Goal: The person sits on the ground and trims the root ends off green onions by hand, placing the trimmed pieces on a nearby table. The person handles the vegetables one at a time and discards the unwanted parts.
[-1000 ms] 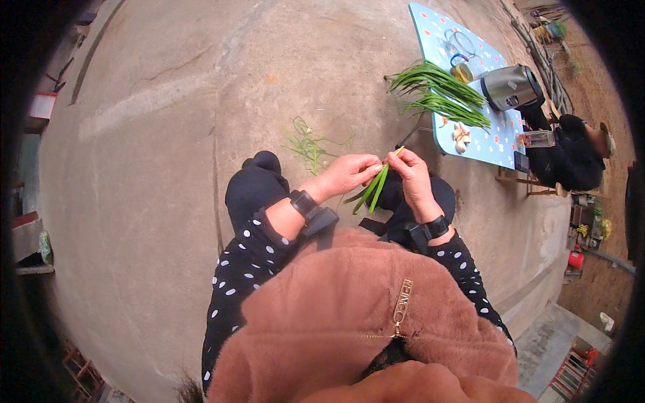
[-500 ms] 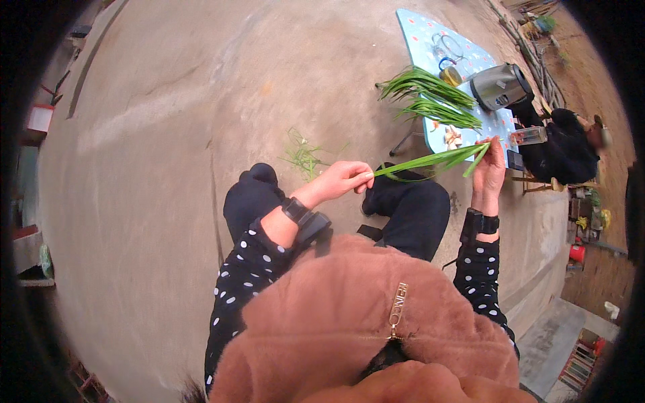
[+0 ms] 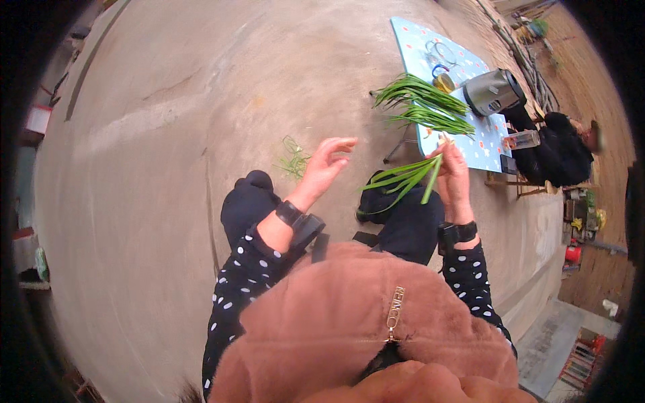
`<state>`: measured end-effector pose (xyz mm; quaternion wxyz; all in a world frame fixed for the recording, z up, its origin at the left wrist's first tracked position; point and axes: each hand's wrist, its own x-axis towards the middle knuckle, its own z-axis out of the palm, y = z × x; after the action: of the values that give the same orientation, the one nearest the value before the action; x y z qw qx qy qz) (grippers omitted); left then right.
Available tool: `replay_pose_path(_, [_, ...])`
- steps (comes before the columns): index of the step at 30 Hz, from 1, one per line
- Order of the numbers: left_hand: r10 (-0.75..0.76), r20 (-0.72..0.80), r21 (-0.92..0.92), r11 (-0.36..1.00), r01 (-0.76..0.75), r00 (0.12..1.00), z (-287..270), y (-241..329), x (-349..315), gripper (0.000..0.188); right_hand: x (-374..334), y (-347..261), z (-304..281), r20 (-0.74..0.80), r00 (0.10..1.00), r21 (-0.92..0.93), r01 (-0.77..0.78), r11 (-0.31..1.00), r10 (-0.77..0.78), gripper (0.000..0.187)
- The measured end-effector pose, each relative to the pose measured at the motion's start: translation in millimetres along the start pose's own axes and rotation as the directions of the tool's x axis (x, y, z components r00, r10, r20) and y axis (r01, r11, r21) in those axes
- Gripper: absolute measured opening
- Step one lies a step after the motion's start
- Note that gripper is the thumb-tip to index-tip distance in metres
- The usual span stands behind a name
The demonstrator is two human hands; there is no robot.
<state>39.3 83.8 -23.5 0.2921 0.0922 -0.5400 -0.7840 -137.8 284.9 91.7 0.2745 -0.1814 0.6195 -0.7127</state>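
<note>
A small bunch of green chives [image 3: 403,177] is gripped at its pale stem end by my right hand [image 3: 455,176], the blades hanging leftward over my right knee. My left hand [image 3: 327,163] is apart from the bunch, holding nothing, its fingers parted and pointing right. Two larger piles of chives [image 3: 423,94] lie along the near-left edge of the light blue table [image 3: 418,41]. On the ground beyond my left hand is a scatter of trimmed green scraps [image 3: 293,161].
On the table stand a silver appliance [image 3: 489,93] and a glass mug [image 3: 443,80] with yellowish contents. A clear container [image 3: 523,140] sits near its right edge. A person in dark clothes [image 3: 557,151] sits beyond. A red bucket [image 3: 573,254] is farther right.
My left hand has let go of the blade tips and moved left and up. My right hand has drawn left and a bit lower, and the freed blades now droop.
</note>
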Motion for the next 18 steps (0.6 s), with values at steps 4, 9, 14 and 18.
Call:
replay_pose_path(4, [-0.274, 0.320, -0.010, 0.956, 0.292, 0.907, -1, 14, -4, 0.022, -7, 31, 34, 0.136, 0.971, -0.158, -0.174, 0.972, 0.196, 0.018])
replay_pose_path(9, [-0.352, 0.389, 0.025, 0.928, 0.372, 0.851, 2, 16, -7, 0.026, -6, 54, 55, 0.268, 0.927, -0.227, -0.202, 0.953, 0.261, 0.016])
replay_pose_path(14, [-0.501, 0.457, 0.096, 0.849, 0.520, 0.735, 2, 19, -8, 0.029, -3, 59, 58, 0.296, 0.917, -0.300, -0.178, 0.937, 0.269, 0.017])
replay_pose_path(18, [-0.545, 0.434, 0.183, 0.833, 0.522, 0.717, 1, 19, -6, 0.027, -4, 62, 58, 0.309, 0.907, -0.336, -0.175, 0.925, 0.284, 0.017])
